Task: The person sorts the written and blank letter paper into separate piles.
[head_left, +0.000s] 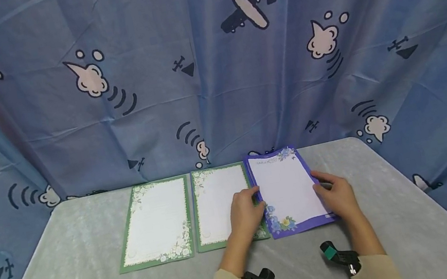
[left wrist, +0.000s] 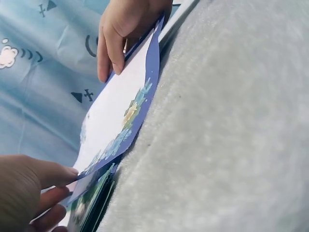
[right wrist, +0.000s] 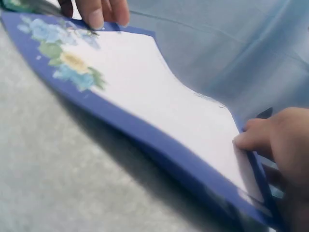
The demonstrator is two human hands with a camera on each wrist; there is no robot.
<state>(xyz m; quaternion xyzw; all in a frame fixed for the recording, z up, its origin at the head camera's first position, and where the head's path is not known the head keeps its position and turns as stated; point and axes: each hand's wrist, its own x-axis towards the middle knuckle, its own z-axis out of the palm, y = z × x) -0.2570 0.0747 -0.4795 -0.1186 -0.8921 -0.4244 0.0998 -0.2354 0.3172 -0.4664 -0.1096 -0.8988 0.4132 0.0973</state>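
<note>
A purple-bordered sheet of stationery paper [head_left: 287, 188] with a white middle and blue and yellow flowers is held by both hands at the right of the row. My left hand [head_left: 245, 215] pinches its left edge, thumb on top in the left wrist view. At the opposite edge my right hand [head_left: 340, 195] grips it with thumb and fingers. The sheet bows between the hands, its near edge lifted in the right wrist view. Under my left hand lies the middle green-bordered paper [head_left: 219, 209], partly hidden by that hand.
Another green-bordered paper [head_left: 155, 222] with white flowers lies at the left of the row. All rest on a table with a pale grey plush cover [head_left: 80, 262]. A blue curtain [head_left: 154, 97] with plane prints hangs behind the back edge.
</note>
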